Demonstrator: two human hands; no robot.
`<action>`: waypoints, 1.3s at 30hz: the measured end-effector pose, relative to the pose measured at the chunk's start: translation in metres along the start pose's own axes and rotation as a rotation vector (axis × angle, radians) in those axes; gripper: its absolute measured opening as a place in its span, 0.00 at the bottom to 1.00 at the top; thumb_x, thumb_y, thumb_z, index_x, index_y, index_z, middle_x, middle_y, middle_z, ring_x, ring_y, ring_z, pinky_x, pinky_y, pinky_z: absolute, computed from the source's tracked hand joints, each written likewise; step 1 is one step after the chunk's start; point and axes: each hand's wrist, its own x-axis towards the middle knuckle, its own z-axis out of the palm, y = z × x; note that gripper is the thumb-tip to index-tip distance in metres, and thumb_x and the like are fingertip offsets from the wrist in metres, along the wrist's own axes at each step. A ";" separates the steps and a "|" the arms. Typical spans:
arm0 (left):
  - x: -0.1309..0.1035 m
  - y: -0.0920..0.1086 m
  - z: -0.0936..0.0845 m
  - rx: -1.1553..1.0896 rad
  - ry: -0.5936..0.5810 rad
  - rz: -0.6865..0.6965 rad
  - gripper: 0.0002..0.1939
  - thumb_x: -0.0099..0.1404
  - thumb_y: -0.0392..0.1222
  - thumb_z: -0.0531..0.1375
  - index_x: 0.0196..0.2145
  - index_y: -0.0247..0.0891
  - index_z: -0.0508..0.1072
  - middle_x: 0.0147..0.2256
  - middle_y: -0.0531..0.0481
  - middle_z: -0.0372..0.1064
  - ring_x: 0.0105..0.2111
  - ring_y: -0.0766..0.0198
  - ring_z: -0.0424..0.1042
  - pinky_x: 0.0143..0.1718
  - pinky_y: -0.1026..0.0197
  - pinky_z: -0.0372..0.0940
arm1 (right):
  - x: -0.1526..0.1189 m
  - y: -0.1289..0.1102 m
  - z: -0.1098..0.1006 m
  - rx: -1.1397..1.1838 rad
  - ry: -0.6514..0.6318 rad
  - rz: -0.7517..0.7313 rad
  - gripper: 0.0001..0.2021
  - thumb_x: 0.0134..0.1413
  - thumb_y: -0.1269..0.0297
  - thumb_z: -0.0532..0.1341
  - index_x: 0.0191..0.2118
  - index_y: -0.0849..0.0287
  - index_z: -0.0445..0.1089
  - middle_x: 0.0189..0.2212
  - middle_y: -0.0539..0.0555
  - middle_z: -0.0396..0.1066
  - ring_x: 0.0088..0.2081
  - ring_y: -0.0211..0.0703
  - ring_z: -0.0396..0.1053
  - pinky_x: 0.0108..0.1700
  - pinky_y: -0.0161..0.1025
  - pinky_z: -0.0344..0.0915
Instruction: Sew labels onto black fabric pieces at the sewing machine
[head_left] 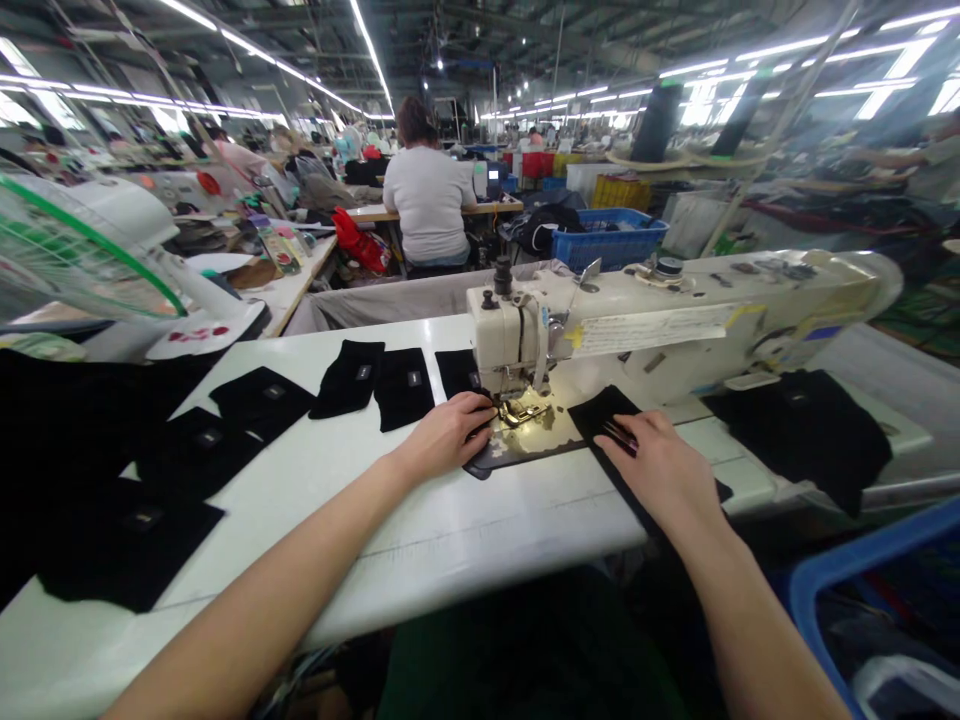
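Observation:
My left hand [452,436] rests at the left of the sewing machine's [510,345] lit needle area, its fingertips beside the presser foot [521,412]. Whether it pinches anything there is hidden. Right of the needle, my right hand [652,455] is closed around a small dark slender tool [621,436], perhaps tweezers, over a black fabric strip [600,408] that hangs past the table edge. A black piece [456,372] lies just behind my left hand. Further left are several black pieces with small labels, among them one piece [405,390] near the machine.
More black fabric [810,430] lies at the right end of the white table [420,520]. A blue basket [847,570] stands at the lower right, a fan [82,250] at the left. Ahead, a person [427,200] sits with their back to me, near a blue crate [607,240].

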 end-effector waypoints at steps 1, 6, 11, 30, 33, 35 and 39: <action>-0.001 0.001 0.000 0.013 0.001 -0.010 0.17 0.73 0.42 0.53 0.53 0.35 0.75 0.51 0.38 0.70 0.52 0.53 0.70 0.55 0.50 0.68 | 0.003 0.001 0.001 -0.030 -0.039 -0.002 0.15 0.62 0.54 0.62 0.47 0.57 0.75 0.45 0.54 0.74 0.35 0.46 0.75 0.31 0.39 0.63; -0.009 0.007 0.004 0.197 -0.030 -0.209 0.20 0.73 0.48 0.53 0.58 0.44 0.72 0.59 0.40 0.66 0.60 0.42 0.62 0.59 0.37 0.60 | 0.000 -0.003 0.007 -0.038 -0.053 -0.108 0.09 0.63 0.58 0.60 0.43 0.55 0.75 0.44 0.51 0.74 0.34 0.41 0.74 0.30 0.36 0.62; -0.020 0.004 -0.002 0.168 -0.149 -0.295 0.23 0.74 0.53 0.51 0.63 0.48 0.66 0.65 0.43 0.59 0.65 0.40 0.55 0.62 0.35 0.55 | -0.006 -0.001 0.006 -0.049 -0.062 -0.121 0.07 0.63 0.62 0.60 0.38 0.53 0.77 0.42 0.48 0.76 0.30 0.39 0.74 0.27 0.36 0.60; -0.042 0.100 -0.056 -0.656 0.156 -0.186 0.38 0.59 0.51 0.69 0.64 0.43 0.64 0.61 0.37 0.64 0.60 0.47 0.65 0.60 0.44 0.64 | -0.060 -0.035 -0.069 0.627 -0.033 -0.633 0.06 0.62 0.60 0.61 0.39 0.46 0.77 0.31 0.47 0.81 0.29 0.42 0.79 0.28 0.32 0.71; -0.032 0.115 -0.057 -1.108 -0.029 -0.375 0.16 0.62 0.51 0.67 0.43 0.39 0.80 0.40 0.45 0.78 0.40 0.56 0.77 0.46 0.55 0.72 | -0.065 -0.048 -0.055 0.776 -0.191 -0.376 0.09 0.62 0.57 0.60 0.37 0.48 0.79 0.31 0.48 0.81 0.30 0.42 0.79 0.29 0.31 0.72; -0.029 0.106 -0.048 -1.281 -0.028 -0.566 0.14 0.60 0.52 0.67 0.33 0.37 0.80 0.31 0.49 0.77 0.31 0.62 0.75 0.35 0.61 0.70 | -0.067 -0.048 -0.039 0.846 -0.306 -0.182 0.11 0.60 0.53 0.61 0.40 0.50 0.79 0.33 0.50 0.81 0.34 0.45 0.79 0.32 0.33 0.73; -0.029 0.065 -0.031 -1.276 0.074 -0.810 0.16 0.52 0.51 0.72 0.29 0.35 0.78 0.29 0.50 0.76 0.29 0.64 0.73 0.33 0.62 0.67 | -0.072 -0.041 -0.005 0.884 -0.485 0.030 0.15 0.53 0.51 0.65 0.40 0.55 0.79 0.36 0.53 0.81 0.37 0.50 0.78 0.39 0.40 0.75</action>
